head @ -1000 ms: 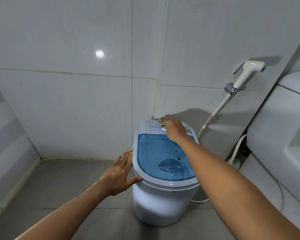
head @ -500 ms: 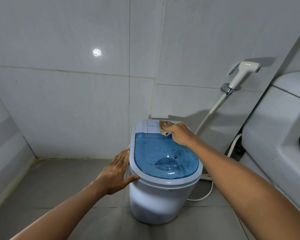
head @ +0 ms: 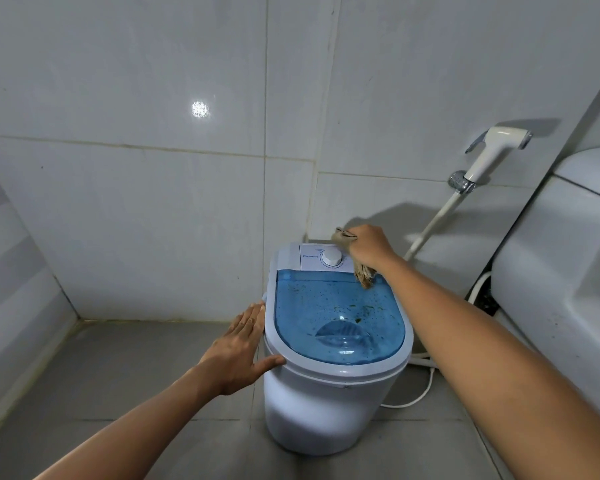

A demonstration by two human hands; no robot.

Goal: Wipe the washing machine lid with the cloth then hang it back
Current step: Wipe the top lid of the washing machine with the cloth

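A small white washing machine (head: 326, 410) stands on the grey floor against the tiled wall. Its translucent blue lid (head: 336, 320) carries dark specks and droplets; a white dial (head: 332, 257) sits on the panel behind it. My right hand (head: 369, 245) is closed on a beige cloth (head: 363, 276) at the lid's far right corner; cloth ends stick out above and below the fist. My left hand (head: 238, 349) lies flat and open against the machine's left rim, thumb on the front edge.
A white bidet sprayer (head: 492, 150) hangs on the wall to the right, its hose running down behind the machine. A white toilet tank (head: 561, 271) fills the right side. A white cord (head: 416, 398) lies on the floor tiles by the machine.
My right hand has carried the cloth from the dial panel's middle to the far right corner, uncovering the dial. My left hand stays on the left rim.
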